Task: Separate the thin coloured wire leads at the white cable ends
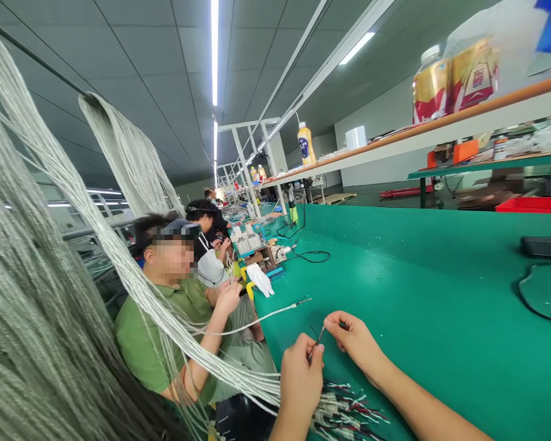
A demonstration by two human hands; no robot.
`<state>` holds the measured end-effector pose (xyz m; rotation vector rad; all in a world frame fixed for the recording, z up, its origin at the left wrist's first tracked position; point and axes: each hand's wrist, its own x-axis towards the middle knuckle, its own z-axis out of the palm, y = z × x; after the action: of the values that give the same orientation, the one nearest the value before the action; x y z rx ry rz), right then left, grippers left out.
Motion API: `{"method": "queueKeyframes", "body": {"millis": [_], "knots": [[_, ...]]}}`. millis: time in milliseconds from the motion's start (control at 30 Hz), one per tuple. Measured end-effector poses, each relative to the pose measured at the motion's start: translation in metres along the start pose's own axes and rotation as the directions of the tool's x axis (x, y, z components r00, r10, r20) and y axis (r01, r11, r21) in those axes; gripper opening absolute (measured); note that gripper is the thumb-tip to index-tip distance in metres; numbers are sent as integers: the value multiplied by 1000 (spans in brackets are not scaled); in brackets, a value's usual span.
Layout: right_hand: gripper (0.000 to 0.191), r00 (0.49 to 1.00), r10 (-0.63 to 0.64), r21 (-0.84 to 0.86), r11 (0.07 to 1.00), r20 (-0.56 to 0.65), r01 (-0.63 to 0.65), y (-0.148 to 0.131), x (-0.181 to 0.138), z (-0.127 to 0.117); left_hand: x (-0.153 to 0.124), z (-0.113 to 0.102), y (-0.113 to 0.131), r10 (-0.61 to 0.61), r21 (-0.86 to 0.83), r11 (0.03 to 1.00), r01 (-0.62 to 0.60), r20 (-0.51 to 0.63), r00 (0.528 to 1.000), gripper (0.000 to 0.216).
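- Strip lights (215,55) overhead, long green desk (417,294) below: worth tipping fine work toward the brightness.
- Left hand (299,370): closed around a dark cable end (318,344) between thumb and fingers, just above the near part of the desk. Probably best to grip close to the spread wires, to prevent twisting.
- Right hand (351,338): pinching a thin wire (322,331) of that same end near its tip, with thumb and forefinger. Handle lightly, working along the wire rather than across, to avoid kinks.
- Condition of the wire tip: too small to tell. Look closely before letting go.
- White cables (239,370): slung down from the left toward the left hand. Leave slack, to avoid tugging against the hold.
- Bundle of cable ends (342,407): lying just beside the left hand, with red, black and white wires splayed. Stay above it, to prevent snagging.
- Co-worker in green (140,331) and loose cable (273,313) at the left: best to keep movements small on that side.
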<state>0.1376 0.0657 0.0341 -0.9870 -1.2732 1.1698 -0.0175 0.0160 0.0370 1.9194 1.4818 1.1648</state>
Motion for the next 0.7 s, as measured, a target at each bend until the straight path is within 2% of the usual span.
{"method": "queueKeyframes", "body": {"millis": [500,700], "knots": [[41,989,7,109,994,149,-23,-4,-5,-4,-3,-1,2,-12,12,1000,12,22,1000,24],[51,986,3,24,1000,164,-7,-10,-8,0,-2,-1,1,-18,3,1000,18,-23,1000,28]]}}
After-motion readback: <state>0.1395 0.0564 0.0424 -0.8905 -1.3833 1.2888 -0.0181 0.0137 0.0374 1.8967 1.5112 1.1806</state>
